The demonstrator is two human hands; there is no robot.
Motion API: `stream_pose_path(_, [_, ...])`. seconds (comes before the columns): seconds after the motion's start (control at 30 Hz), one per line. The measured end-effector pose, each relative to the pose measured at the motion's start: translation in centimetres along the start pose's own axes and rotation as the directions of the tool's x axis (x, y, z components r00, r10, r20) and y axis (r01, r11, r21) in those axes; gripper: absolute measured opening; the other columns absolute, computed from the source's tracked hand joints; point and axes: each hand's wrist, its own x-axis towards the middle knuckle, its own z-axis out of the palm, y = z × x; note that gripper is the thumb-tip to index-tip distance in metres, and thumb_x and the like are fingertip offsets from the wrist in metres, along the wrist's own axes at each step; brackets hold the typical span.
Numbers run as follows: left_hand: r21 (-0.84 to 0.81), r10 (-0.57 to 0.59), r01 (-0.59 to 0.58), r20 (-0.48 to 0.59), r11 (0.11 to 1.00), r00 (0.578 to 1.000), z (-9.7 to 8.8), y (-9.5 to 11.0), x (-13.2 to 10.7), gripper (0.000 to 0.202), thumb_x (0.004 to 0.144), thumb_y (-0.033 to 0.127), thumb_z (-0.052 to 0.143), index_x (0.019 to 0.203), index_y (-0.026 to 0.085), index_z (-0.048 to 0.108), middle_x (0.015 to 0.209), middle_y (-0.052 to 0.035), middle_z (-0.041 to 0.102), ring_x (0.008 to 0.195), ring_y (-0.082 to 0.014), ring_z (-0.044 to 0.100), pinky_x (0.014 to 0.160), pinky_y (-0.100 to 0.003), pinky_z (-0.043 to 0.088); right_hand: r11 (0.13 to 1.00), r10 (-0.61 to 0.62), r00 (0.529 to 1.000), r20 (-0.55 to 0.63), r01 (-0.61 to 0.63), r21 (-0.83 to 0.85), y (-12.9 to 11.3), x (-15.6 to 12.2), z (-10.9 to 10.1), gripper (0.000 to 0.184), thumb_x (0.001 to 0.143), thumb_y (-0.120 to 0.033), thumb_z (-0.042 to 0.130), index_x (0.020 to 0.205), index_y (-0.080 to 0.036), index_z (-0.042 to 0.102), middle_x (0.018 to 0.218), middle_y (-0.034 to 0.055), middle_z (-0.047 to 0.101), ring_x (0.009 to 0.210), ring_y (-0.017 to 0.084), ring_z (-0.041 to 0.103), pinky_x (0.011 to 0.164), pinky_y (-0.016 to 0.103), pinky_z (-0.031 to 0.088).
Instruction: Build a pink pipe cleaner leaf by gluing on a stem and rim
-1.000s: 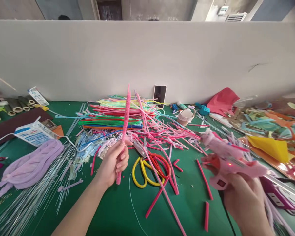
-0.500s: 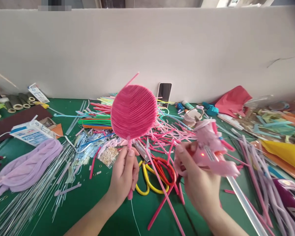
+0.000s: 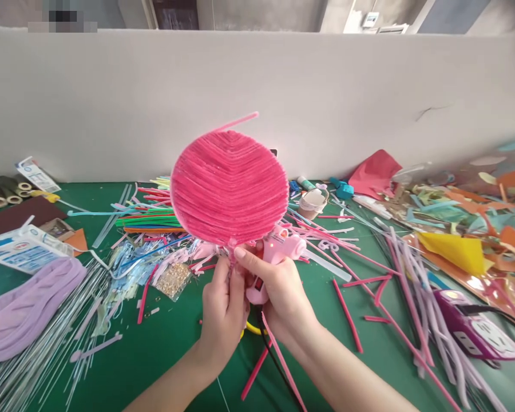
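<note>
My left hand (image 3: 223, 312) is closed on the stem of a round pink leaf (image 3: 229, 186) made of pipe cleaners, held upright and facing me above the green table (image 3: 180, 355). My right hand (image 3: 278, 292) grips a pink glue gun (image 3: 272, 260), whose nozzle sits right at the base of the leaf. Its index finger also touches the stem. A black cord (image 3: 274, 357) runs down from the gun. The two hands touch each other.
A heap of coloured pipe cleaners (image 3: 154, 214) lies behind the leaf. Thin wires (image 3: 47, 355) and a lilac braided piece (image 3: 21, 309) lie at left. Pink sticks (image 3: 347, 312), felt scraps (image 3: 459, 229) and a purple power strip (image 3: 476, 329) lie at right. A white partition (image 3: 369, 97) closes the back.
The leaf turned from edge-on to face me and rose. My right hand brought the glue gun in from the right to the leaf's base, meeting my left hand.
</note>
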Motion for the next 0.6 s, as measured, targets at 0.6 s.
stream_pose_path(0.6, [-0.281,-0.093,0.074,-0.053,0.957,0.994,-1.3,0.6,1.0,0.033,0.098,0.048,0.044,0.083,0.02,0.054,0.042,0.0109,0.035,0.026,-0.0034,0.027,0.029,-0.012,0.024,0.809,-0.3,0.946,-0.125,0.182,-0.559,-4.3,2.9,-9.0,0.036,0.069,-0.05,0.079,0.083,-0.019,0.07,0.067,0.0016,0.066,0.056,0.014,0.054,0.044,0.024,0.037])
